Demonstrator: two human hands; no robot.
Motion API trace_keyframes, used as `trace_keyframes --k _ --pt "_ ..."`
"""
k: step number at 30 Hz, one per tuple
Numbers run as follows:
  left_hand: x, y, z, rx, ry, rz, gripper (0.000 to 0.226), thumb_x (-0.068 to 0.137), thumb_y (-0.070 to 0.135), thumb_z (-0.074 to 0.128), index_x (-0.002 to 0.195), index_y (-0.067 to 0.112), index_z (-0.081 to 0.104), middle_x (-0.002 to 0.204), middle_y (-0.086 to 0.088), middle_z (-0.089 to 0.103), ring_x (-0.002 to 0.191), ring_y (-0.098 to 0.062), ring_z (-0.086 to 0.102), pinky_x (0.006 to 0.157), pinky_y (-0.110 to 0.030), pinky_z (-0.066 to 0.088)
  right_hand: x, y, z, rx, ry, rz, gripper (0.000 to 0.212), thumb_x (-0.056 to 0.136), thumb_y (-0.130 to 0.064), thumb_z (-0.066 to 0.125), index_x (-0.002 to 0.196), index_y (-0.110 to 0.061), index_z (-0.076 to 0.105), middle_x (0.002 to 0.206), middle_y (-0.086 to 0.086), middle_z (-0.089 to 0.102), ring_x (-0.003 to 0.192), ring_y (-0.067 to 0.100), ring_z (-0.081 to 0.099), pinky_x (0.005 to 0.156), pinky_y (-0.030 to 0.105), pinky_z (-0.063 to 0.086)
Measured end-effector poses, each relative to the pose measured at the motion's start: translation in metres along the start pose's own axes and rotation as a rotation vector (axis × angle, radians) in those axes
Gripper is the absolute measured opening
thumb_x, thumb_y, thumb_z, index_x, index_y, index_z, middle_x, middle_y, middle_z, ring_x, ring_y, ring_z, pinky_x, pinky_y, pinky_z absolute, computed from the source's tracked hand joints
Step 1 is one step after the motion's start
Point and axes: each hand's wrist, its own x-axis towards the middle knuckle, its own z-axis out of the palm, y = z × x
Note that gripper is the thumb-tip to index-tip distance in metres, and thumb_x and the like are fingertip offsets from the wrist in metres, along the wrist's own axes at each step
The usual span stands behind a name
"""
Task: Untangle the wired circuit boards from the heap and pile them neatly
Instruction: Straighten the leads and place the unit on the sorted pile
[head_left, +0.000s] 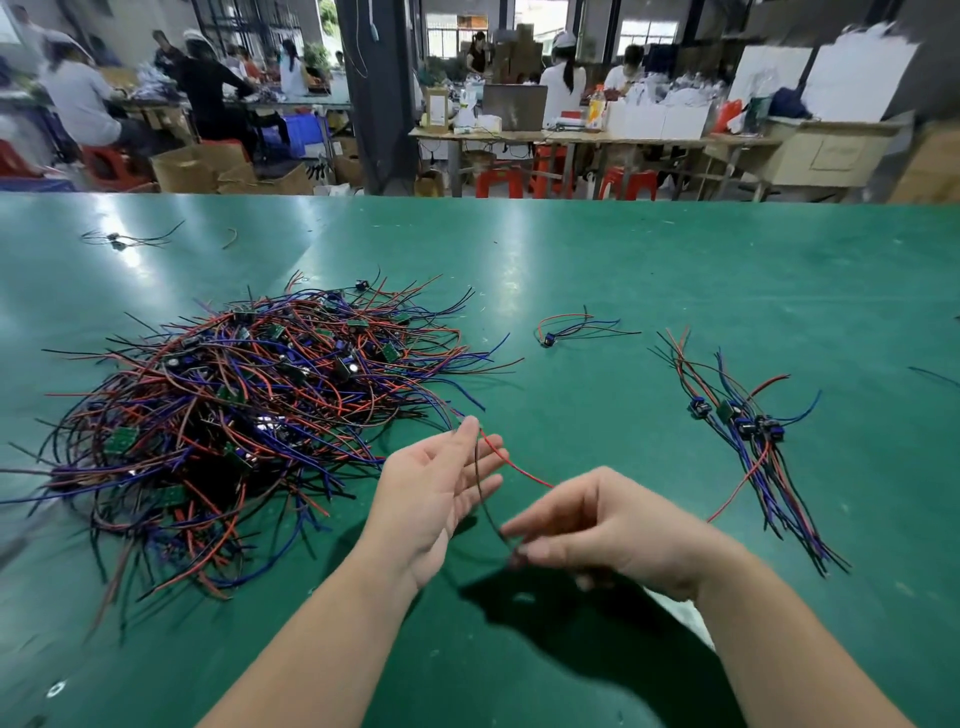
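Observation:
A big tangled heap (249, 415) of small green circuit boards with red, blue and black wires lies on the left of the green table (597, 291). To the right lies a sorted pile (748, 431) of several wired boards with their wires laid roughly parallel. My left hand (436, 493) hovers palm up with straight fingers, and a red wire (511, 465) and a black wire run across its fingertips. My right hand (602, 525) pinches the dark end of that wired piece between thumb and fingers; the board itself is blurred and mostly hidden.
One loose wired board (550, 338) lies between heap and pile. Another small one (117, 240) sits far left near the table's back edge. Beyond the table are other workbenches, red stools, cardboard boxes and seated people.

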Motion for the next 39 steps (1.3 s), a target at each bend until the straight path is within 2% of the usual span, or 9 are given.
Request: trace_keyframes --k 4,7,10,12,16,21,26,33,39 --pt "-0.002 0.004 -0.002 -0.058 -0.031 -0.043 0.013 0.093 0.015 0.056 0.09 0.005 0.063 0.072 -0.003 0.071 0.054 -0.008 0.065 0.049 -0.018 0.053 -0.019 -0.005 -0.022 0.223 -0.31 -0.066 0.026 0.084 -0.032 0.069 0.106 -0.019 0.072 0.099 0.011 0.073 0.045 0.008 0.062 0.034 0.011 0.038" --pt "-0.007 0.007 0.001 0.041 -0.1 -0.033 0.014 0.09 0.015 0.059 0.097 0.006 0.067 0.073 -0.003 0.071 0.05 -0.006 0.061 0.045 -0.018 0.05 -0.02 -0.009 -0.035 0.495 0.031 -0.174 0.033 0.074 -0.043 0.075 0.085 -0.013 0.075 0.063 0.01 0.067 0.027 0.003 0.043 0.032 0.007 0.029" --pt "-0.015 0.003 0.005 0.19 -0.242 -0.025 0.013 0.083 0.015 0.064 0.091 0.007 0.07 0.072 -0.007 0.07 0.053 -0.011 0.062 0.046 -0.022 0.051 -0.004 -0.006 -0.029 0.497 0.367 -0.091 0.03 0.072 -0.035 0.068 0.086 -0.009 0.073 0.063 0.007 0.057 0.035 0.006 0.038 0.034 0.013 0.028" --pt "-0.021 -0.002 0.006 0.311 -0.339 -0.017 0.01 0.085 0.011 0.064 0.085 0.008 0.074 0.071 -0.009 0.068 0.055 -0.013 0.062 0.048 -0.023 0.051 0.006 -0.001 -0.017 0.398 0.376 -0.026 0.036 0.068 -0.035 0.067 0.092 -0.008 0.07 0.071 0.002 0.062 0.046 0.007 0.042 0.043 0.013 0.032" --pt "-0.024 -0.009 0.007 0.473 -0.362 -0.019 0.018 0.088 0.008 0.063 0.077 0.011 0.076 0.068 -0.005 0.068 0.055 -0.014 0.06 0.047 -0.02 0.047 0.014 0.003 0.001 0.331 0.361 -0.028 0.03 0.06 -0.03 0.075 0.077 -0.006 0.07 0.072 0.01 0.061 0.062 0.017 0.041 0.059 0.025 0.032" --pt "-0.023 -0.016 0.01 0.381 -0.27 -0.168 0.015 0.084 0.019 0.069 0.08 0.006 0.076 0.078 -0.011 0.07 0.062 -0.019 0.065 0.055 -0.023 0.053 0.019 0.008 0.0 0.395 0.442 -0.049 0.016 0.062 -0.02 0.073 0.07 -0.006 0.071 0.063 0.009 0.06 0.054 0.014 0.052 0.054 0.02 0.045" --pt "-0.021 -0.014 0.012 0.332 -0.179 -0.138 0.014 0.078 0.014 0.073 0.066 0.008 0.07 0.062 -0.007 0.068 0.053 -0.015 0.064 0.049 -0.021 0.051 0.023 0.006 0.001 0.39 0.492 -0.088 0.009 0.072 -0.005 0.072 0.066 -0.011 0.073 0.06 0.002 0.065 0.051 0.008 0.056 0.053 0.018 0.044" --pt "-0.022 -0.007 0.009 0.406 -0.346 -0.227 0.008 0.078 0.01 0.073 0.071 0.006 0.072 0.073 -0.014 0.071 0.06 -0.019 0.068 0.051 -0.022 0.052 0.015 -0.001 -0.029 0.592 0.695 -0.099 0.01 0.078 0.004 0.064 0.071 -0.003 0.066 0.056 0.004 0.065 0.046 0.007 0.059 0.044 0.012 0.043" --pt "-0.025 -0.008 0.01 0.471 -0.435 -0.266 0.01 0.08 0.011 0.073 0.072 0.005 0.071 0.073 -0.013 0.07 0.062 -0.018 0.069 0.051 -0.021 0.052 0.009 0.003 -0.047 0.741 0.798 -0.104 0.013 0.082 0.008 0.06 0.076 -0.003 0.065 0.058 0.006 0.067 0.053 0.011 0.066 0.052 0.016 0.052"
